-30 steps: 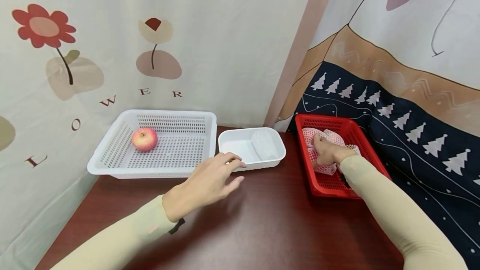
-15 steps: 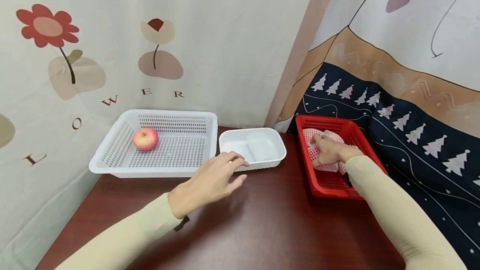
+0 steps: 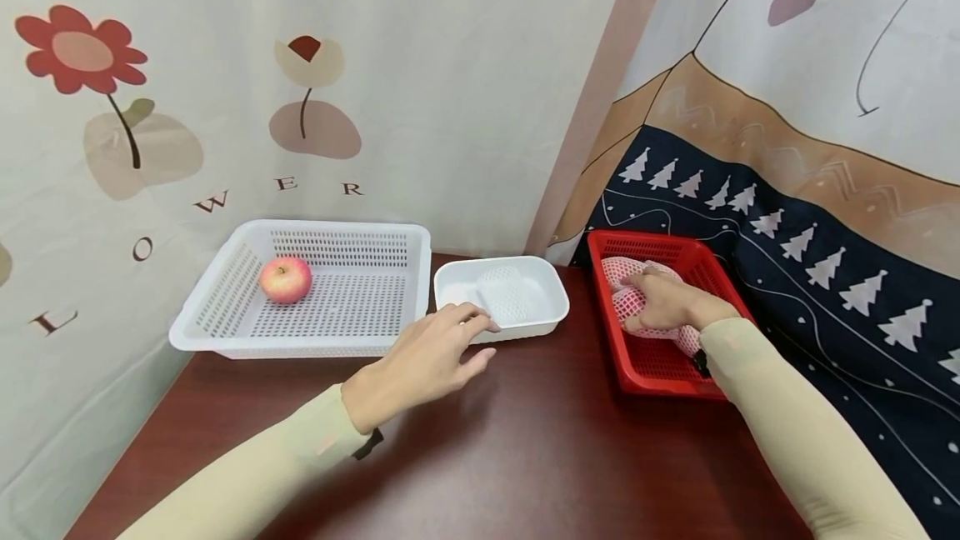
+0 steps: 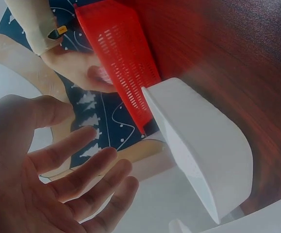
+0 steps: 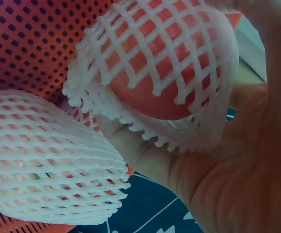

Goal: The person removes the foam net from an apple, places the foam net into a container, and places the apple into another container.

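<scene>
In the head view my right hand (image 3: 671, 302) is inside the red basket (image 3: 720, 273). Thumb and fingers grip an apple (image 5: 155, 97) wrapped in a white foam net, whose lower skin shows bare past the net's edge in the right wrist view. Beside it lies a second fruit in a foam net (image 5: 43, 160). My left hand (image 3: 420, 361) hovers with fingers loosely spread in front of the small white tub (image 3: 551, 298), its fingertips overlapping the near rim. In that tub lies a loose foam net (image 3: 504, 294). Nothing is held by the left hand.
A larger white perforated basket (image 3: 352, 348) stands at the left, with one bare apple (image 3: 286, 280) inside. All the containers rest on the dark red-brown table (image 3: 525, 440). Behind and to the right hang printed curtains (image 3: 480, 90).
The right wrist has shifted slightly rightward while its fingers stay at the netted apple in the red basket. The left hand has hardly moved. The head view has swung slightly.
</scene>
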A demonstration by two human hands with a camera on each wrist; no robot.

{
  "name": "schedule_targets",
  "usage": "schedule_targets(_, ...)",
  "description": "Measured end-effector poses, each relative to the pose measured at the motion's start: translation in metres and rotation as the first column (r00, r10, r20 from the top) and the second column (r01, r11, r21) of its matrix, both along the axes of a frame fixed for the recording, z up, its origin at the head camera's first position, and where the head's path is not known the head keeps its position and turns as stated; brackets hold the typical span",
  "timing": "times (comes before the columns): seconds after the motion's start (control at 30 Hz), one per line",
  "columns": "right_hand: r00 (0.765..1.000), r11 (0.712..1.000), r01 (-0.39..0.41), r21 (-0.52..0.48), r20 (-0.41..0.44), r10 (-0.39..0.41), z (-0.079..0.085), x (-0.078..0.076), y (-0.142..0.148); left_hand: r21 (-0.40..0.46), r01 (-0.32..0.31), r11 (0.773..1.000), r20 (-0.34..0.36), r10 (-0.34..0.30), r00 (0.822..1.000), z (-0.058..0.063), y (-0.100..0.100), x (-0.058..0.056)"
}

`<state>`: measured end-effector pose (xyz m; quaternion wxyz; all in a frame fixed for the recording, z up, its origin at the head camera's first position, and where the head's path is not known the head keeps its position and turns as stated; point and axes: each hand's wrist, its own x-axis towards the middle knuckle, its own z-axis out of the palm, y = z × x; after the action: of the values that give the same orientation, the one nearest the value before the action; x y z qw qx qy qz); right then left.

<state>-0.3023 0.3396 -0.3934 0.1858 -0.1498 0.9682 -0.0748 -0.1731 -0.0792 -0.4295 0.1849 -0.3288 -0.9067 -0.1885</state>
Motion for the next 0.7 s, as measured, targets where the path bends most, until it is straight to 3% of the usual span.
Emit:
schedule_targets(0.3,0.999,1.000,-0.001,-0.021,-0.034,0.000,0.004,0.005,0.005,0.001,-0.010,1.000,0.018,0.010,1.000,-0.001,0.001,-0.002)
schedule_targets(0.5,0.993,0.997,-0.068,-0.046,-0.095,0.063,-0.003,-0.006,0.022,-0.003,-0.010,1.000,0.026,0.010,1.000,-0.001,0.004,-0.005)
schedule_targets(0.7,0.992,0.999,-0.036,-0.021,-0.122,0.033,0.017,0.009,0.008,-0.006,0.001,1.000,0.021,-0.001,1.000,-0.002,0.008,-0.009)
